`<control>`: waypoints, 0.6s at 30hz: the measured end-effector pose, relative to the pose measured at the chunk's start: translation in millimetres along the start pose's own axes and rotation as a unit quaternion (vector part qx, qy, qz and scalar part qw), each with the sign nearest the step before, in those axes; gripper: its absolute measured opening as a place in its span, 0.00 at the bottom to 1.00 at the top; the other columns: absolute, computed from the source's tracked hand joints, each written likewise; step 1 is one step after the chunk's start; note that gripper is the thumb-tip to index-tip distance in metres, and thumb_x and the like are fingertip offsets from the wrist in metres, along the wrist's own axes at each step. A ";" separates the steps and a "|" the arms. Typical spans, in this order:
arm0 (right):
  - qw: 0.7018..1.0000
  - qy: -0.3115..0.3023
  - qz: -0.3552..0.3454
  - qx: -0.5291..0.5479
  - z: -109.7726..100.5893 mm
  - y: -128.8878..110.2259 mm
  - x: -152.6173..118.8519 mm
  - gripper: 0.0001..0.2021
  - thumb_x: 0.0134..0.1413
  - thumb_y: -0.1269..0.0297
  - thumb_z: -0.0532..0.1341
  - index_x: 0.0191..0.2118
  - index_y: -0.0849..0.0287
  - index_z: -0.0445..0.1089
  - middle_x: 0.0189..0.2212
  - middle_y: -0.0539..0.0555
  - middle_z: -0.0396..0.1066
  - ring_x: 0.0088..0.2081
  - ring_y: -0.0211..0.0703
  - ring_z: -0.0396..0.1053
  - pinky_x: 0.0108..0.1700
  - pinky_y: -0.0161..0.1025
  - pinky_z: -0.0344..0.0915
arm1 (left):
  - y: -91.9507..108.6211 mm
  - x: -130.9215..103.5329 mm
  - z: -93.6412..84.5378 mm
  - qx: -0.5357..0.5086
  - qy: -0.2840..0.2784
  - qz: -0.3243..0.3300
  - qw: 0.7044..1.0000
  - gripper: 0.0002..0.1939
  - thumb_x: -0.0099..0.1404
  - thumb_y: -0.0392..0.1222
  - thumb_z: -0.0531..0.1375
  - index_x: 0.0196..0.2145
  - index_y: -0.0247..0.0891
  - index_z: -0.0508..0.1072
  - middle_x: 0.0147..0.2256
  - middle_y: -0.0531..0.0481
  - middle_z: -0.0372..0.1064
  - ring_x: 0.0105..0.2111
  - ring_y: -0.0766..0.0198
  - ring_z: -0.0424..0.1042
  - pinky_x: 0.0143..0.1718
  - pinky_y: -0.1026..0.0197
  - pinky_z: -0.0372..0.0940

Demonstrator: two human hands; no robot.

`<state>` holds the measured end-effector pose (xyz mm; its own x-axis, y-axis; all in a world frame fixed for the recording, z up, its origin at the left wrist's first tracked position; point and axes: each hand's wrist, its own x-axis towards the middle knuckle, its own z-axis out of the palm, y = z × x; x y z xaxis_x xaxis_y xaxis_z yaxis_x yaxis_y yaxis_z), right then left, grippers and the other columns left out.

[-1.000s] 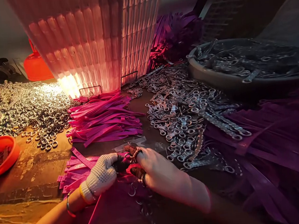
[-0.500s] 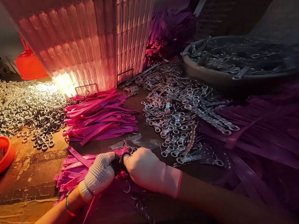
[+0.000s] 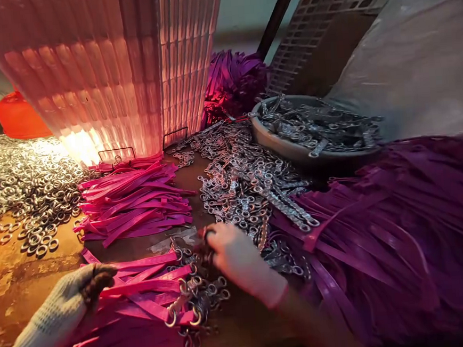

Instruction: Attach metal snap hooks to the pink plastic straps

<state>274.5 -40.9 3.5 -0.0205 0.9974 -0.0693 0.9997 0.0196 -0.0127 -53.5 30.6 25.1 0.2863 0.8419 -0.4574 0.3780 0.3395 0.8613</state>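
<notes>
Pink flat straps with silver metal rings (image 3: 155,279) lay lengthwise from left to right on our brown surface (image 3: 12,289), ringed ends nearer our right hand (image 3: 238,258), other ends by our left (image 3: 52,318). We couldn't tell whether either grip was closed. Purple flat straps (image 3: 365,238) bordered our right.

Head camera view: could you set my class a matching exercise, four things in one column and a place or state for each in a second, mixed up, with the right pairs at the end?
1. Basin
2. Left hand
3. Loose rings
4. Near purple straps

A. Piled beside the bright glow
B. Spread across the picture's right side
C. Heaped with metal pieces
D. Pale-gloved, at the picture's lower left

Pairs: 1-C, 2-D, 3-A, 4-B
</notes>
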 end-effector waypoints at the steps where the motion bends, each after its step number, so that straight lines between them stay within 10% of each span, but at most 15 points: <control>1: 0.998 -0.001 0.045 -0.033 1.5 12.0 10.9 0.11 0.56 0.74 0.59 0.43 0.61 0.75 0.43 0.61 0.75 0.44 0.49 0.70 0.44 0.41 0.61 | 2.3 0.6 15.7 -0.069 -0.039 -0.044 0.996 0.20 0.57 0.57 0.65 0.39 0.38 0.78 0.13 0.57 0.60 0.12 0.72 0.51 0.12 0.70 0.48; 5: 0.993 -0.022 0.088 -0.080 18.8 41.8 48.2 0.11 0.57 0.77 0.56 0.40 0.72 0.75 0.40 0.73 0.73 0.43 0.60 0.71 0.38 0.46 0.61 | 11.3 14.8 65.2 -0.360 -0.114 -0.177 0.909 0.22 0.63 0.57 0.62 0.41 0.32 0.75 0.28 0.46 0.73 0.15 0.73 0.62 0.11 0.73 0.44; 9: 0.991 -0.042 0.088 -0.097 34.7 49.0 56.5 0.12 0.55 0.77 0.55 0.38 0.74 0.75 0.36 0.76 0.72 0.41 0.64 0.71 0.36 0.46 0.61 | 6.7 27.5 75.2 -0.443 -0.217 -0.208 0.845 0.24 0.65 0.55 0.60 0.47 0.30 0.75 0.40 0.37 0.75 0.25 0.66 0.73 0.14 0.72 0.51; 14: 0.995 -0.011 0.081 -0.057 34.5 57.1 40.0 0.13 0.53 0.77 0.54 0.38 0.68 0.75 0.43 0.72 0.73 0.49 0.66 0.69 0.41 0.50 0.65 | -4.4 24.1 69.4 -0.353 -0.186 -0.147 0.905 0.19 0.61 0.40 0.64 0.48 0.30 0.74 0.38 0.42 0.74 0.23 0.72 0.70 0.13 0.73 0.48; 18: 0.984 0.057 0.019 0.170 23.8 33.4 14.2 0.23 0.50 0.79 0.52 0.51 0.63 0.71 0.45 0.63 0.75 0.48 0.55 0.71 0.48 0.46 0.67 | -2.7 22.1 70.4 -0.297 -0.170 -0.101 0.934 0.25 0.63 0.44 0.63 0.56 0.36 0.69 0.45 0.39 0.75 0.21 0.73 0.69 0.15 0.72 0.53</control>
<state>307.4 -27.8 -21.6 0.0373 0.9986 0.0366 0.9377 -0.0223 -0.3468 13.7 18.8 -2.9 0.5632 0.5880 -0.5805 -0.0712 0.7344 0.6750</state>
